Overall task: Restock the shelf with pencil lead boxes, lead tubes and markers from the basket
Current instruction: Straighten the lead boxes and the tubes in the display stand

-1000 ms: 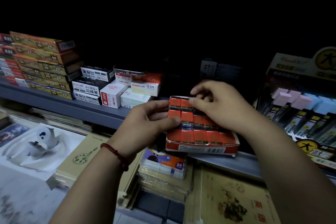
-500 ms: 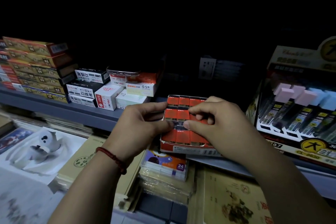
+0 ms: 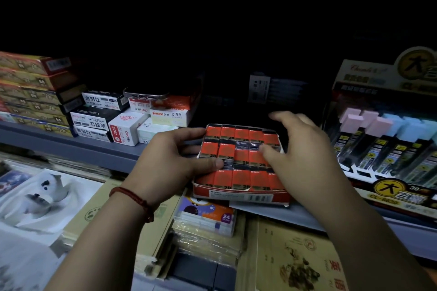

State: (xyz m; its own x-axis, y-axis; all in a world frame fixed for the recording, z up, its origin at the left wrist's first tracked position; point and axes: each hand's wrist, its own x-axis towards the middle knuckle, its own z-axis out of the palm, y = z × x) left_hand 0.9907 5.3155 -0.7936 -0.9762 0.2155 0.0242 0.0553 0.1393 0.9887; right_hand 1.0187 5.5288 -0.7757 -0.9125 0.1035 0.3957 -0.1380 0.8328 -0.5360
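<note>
Left hand grip: left hand [image 3: 175, 156] holds the display tray [image 3: 241, 196] by its left side, thumb laid across the top of the middle row, fingers against the left wall.
Right hand grip: right hand [image 3: 300, 149] is spread and holds nothing; thumb tip touches a box in the middle row, and the other fingers hover over the tray's right rear corner. The hand is blurred.
Lead boxes [image 3: 241, 177]: red, marked 2B, packed in three rows inside the display tray.
Tray position: at the front edge of the grey shelf [image 3: 94, 156], with its front wall overhanging that edge.
Lead tube display [image 3: 387, 149]: just beside the tray, toward the right end of the shelf.
White boxes [image 3: 127, 129]: stacked on the shelf to the left of the tray, with a phone [image 3: 146, 95] lying on top.
Yellow boxes [image 3: 30, 92]: stacked at the left end of the shelf.
Wrist: red cord bracelet [image 3: 132, 198] on the left wrist.
</note>
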